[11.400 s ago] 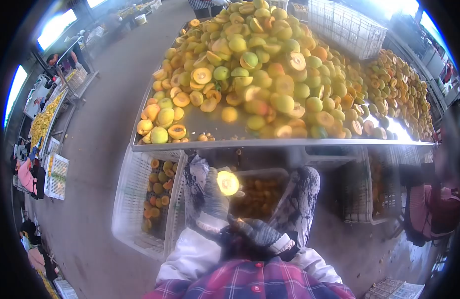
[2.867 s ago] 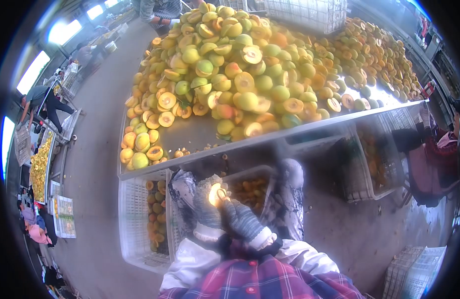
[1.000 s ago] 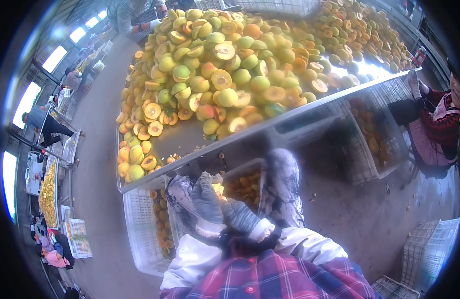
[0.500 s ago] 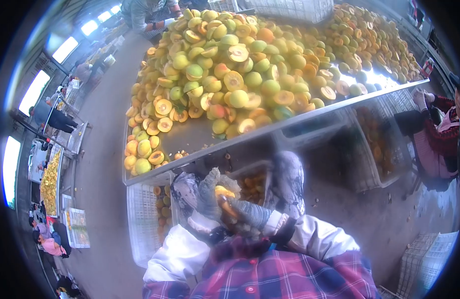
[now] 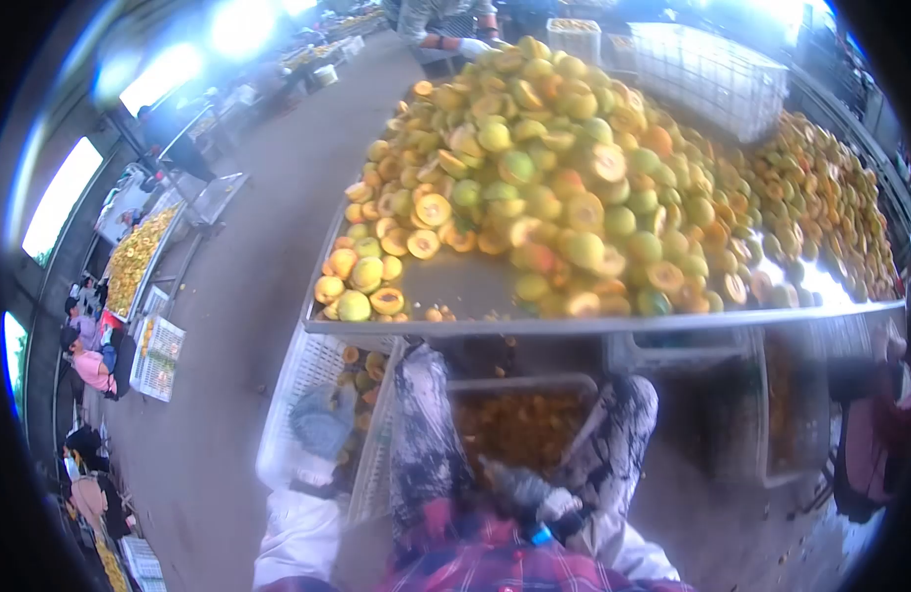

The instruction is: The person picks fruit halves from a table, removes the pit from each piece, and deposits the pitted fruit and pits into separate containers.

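My left hand (image 5: 322,422), in a grey glove, reaches over the white plastic basket (image 5: 283,400) at my left. Its fingers look spread, and I see nothing held in them. Beneath and beside it in that basket lie cut fruit halves (image 5: 368,373). My right hand (image 5: 519,483), also gloved, is low in front of my lap. It looks closed, but blur hides what is in it. Between my knees stands a tub (image 5: 519,383) of orange-brown fruit pieces. A heap of halved yellow-green stone fruit (image 5: 534,168) covers much of the metal-edged table (image 5: 465,286) ahead.
The table's front edge (image 5: 574,328) runs above my knees. A white crate (image 5: 712,79) sits at the back of the heap. Another person's gloved hand (image 5: 472,46) is at the far side. A co-worker (image 5: 874,434) sits at the right near more tubs (image 5: 796,414).
My left hand has left my right hand and the yellow fruit they held together, moving left over the basket. My right hand has lowered toward my lap. The view has shifted.
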The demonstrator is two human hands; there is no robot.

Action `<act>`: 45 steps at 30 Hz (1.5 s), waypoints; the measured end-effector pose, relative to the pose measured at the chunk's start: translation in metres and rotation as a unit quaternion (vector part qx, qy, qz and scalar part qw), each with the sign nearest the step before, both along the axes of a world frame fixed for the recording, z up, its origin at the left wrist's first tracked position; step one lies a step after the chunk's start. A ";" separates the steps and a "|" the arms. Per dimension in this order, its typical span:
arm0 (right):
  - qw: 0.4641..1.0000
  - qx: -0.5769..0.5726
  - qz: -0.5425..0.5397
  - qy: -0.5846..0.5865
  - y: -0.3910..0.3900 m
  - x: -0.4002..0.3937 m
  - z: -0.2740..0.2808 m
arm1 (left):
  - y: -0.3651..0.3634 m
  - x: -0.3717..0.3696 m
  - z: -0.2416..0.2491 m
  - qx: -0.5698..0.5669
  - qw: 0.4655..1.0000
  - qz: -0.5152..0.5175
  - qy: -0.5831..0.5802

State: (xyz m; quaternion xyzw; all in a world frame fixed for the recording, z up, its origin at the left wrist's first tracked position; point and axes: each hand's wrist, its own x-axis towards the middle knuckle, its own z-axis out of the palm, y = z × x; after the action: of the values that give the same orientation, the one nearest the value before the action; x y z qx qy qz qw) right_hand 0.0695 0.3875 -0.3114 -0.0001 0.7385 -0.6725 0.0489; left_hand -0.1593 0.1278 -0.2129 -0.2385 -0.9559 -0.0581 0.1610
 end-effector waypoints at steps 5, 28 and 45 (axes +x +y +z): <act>0.996 -0.014 0.044 -0.076 -0.002 -0.010 -0.032 | 0.051 -0.093 0.011 0.149 0.969 -0.074 0.181; 0.982 -0.077 -0.165 -0.045 0.043 -0.039 0.077 | 0.191 -0.047 0.042 0.625 0.469 -0.050 -0.622; 0.946 0.251 -0.172 0.113 0.012 -0.037 0.090 | 0.197 0.098 0.040 0.676 0.501 -0.014 -0.540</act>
State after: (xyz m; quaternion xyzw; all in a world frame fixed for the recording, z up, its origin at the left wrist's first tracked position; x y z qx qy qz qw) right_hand 0.0330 0.3999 -0.2216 0.0631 0.8731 -0.4588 -0.1526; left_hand -0.0610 0.3246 -0.1731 0.0075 -0.5234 -0.8066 -0.2745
